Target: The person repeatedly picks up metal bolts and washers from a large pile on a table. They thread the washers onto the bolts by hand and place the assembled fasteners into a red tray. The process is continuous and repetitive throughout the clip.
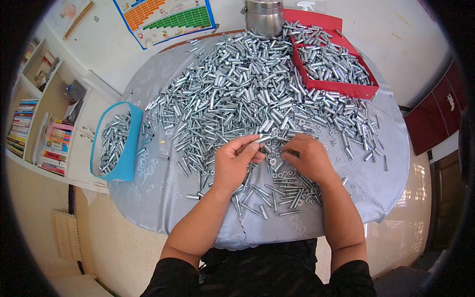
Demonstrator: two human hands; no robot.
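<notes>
My left hand is closed, with a small silver metal sleeve pinched between thumb and forefinger at the near edge of the heap. Just to its right, my right hand has its fingers curled together over the small parts; whatever is between its fingertips is hidden. Below and between the hands lie loose flat washers and several thin bolts. Beyond both hands spreads a large heap of silver metal sleeves and bolts.
A blue fabric box with metal parts stands at the table's left. At the far right, a red box holds more, beside a steel pot. The pieces lie on a grey patterned tablecloth. A bookshelf stands left.
</notes>
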